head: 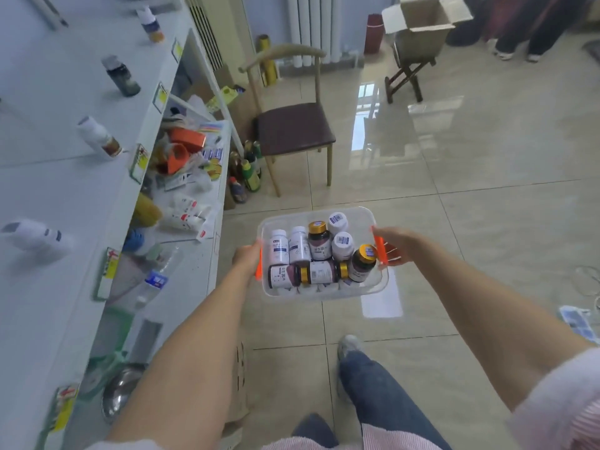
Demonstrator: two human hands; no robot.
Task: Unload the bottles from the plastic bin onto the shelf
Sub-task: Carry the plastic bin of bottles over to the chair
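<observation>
I grip the bin (319, 292) with left hand (247, 258) and right hand (394, 246); tilting could roll loose bottles (319, 246) out before the shelf (65, 151).

Top shelf (65, 190) at left: four bottles (99, 136) stand well apart along it, with bare surface between them. Lower shelf (194, 254) is crowded with boxes and packets (186, 151). Chair (293, 131) and floor bottles (246, 172) stand at the shelf's far end. Tiled floor (470, 206) to the right lies open.
</observation>
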